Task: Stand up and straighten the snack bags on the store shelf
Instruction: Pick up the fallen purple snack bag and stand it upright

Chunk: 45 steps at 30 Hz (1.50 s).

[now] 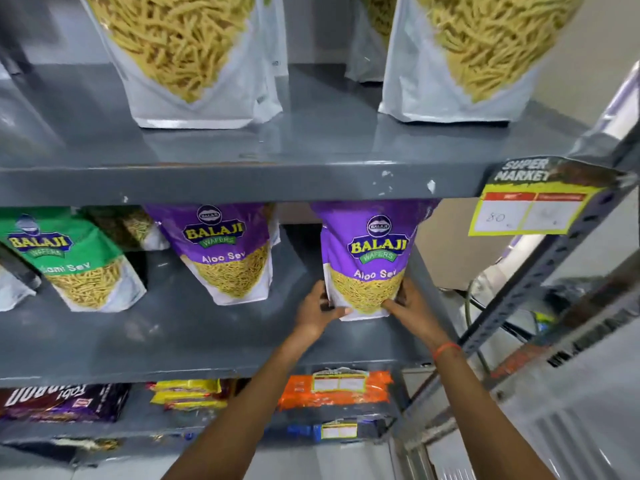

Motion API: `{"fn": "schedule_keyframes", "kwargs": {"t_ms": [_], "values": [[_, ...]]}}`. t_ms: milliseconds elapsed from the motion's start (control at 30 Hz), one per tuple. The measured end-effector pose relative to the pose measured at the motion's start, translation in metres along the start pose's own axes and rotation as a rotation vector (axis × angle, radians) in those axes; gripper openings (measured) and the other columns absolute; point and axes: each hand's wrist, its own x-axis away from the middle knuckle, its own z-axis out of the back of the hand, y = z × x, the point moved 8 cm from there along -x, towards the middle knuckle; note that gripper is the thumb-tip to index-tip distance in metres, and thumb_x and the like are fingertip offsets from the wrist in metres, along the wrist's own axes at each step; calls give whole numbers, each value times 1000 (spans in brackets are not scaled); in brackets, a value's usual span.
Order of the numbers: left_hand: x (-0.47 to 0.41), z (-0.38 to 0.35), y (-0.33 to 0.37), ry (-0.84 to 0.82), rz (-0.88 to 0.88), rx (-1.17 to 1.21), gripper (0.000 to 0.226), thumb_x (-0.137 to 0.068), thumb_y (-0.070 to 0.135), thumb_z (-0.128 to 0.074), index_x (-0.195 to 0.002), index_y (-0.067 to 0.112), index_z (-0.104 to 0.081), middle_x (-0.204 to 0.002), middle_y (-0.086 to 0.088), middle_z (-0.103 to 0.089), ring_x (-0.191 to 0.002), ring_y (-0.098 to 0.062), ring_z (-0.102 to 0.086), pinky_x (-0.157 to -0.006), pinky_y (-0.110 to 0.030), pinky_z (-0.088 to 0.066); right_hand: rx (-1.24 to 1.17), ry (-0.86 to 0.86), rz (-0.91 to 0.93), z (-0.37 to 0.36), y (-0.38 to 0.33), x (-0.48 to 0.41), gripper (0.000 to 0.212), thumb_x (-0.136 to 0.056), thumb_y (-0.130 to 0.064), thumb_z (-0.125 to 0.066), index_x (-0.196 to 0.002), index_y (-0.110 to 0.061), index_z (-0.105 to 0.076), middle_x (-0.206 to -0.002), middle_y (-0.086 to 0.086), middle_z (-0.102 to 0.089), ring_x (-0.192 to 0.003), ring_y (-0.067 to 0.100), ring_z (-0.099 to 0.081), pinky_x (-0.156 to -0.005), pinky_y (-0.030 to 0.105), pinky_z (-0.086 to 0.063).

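On the grey metal middle shelf, near its right end, a purple Balaji Aloo Sev bag stands upright; the left hand and right hand clasp its bottom corners from either side.

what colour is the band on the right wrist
Orange, a thin wrist band just behind the right hand; the head view shows it clearly.

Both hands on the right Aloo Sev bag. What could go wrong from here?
1. The purple Aloo Sev bag stands near the shelf's right end; a push rightward may tip it off.
2. Left hand and right hand grip only its base, so the top might lean or flop.
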Motion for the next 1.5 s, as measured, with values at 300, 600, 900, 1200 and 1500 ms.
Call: {"fn": "schedule_keyframes", "kwargs": {"t_ms": [300,600,900,1200,1500], "values": [[73,-25,-14,-2,-44,-6,51,-71,13,-77,-117,14,-54,-111,-5,-69,-98,-16,-66,-85,-29,-56,-100,28,-62,10,20,78,53,-82,6,-58,-126,-21,-46,-128,5,-59,-121,20,-54,-101,41,-44],[94,-10,14,80,-161,-134,92,-76,54,-62,-147,28,-9,-158,10,-17,-141,-9,-24,-113,-35,-30,16,662,221,9,-30,124,62,-84,-20,-44,-143,-16,-25,-152,1,-29,-141,11,-26,-117,30,-23],[101,137,42,573,-470,-191,76,-89,55,-38,-145,32,7,-156,13,2,-144,1,-2,-118,-15,-2,261,378,622,-172,-120,87,51,-89,-4,-43,-139,-5,-30,-147,7,-33,-141,12,-23,-118,20,-15],[26,148,-43,59,6,-83,75,-72,5,-76,-135,2,-36,-140,-13,-45,-126,-15,-48,-111,-42,-36,13,24,-99,-151,-15,-14,65,-76,13,-61,-132,0,-31,-126,12,-49,-117,20,-45,-103,36,-40],[47,229,-66,3,-21,-24,34,-75,8,-73,-103,4,-54,-110,-14,-69,-96,-21,-65,-90,-39,-51,-30,52,-99,-229,-31,21,46,-75,12,-65,-116,4,-45,-116,18,-58,-106,22,-53,-92,36,-43]]}}
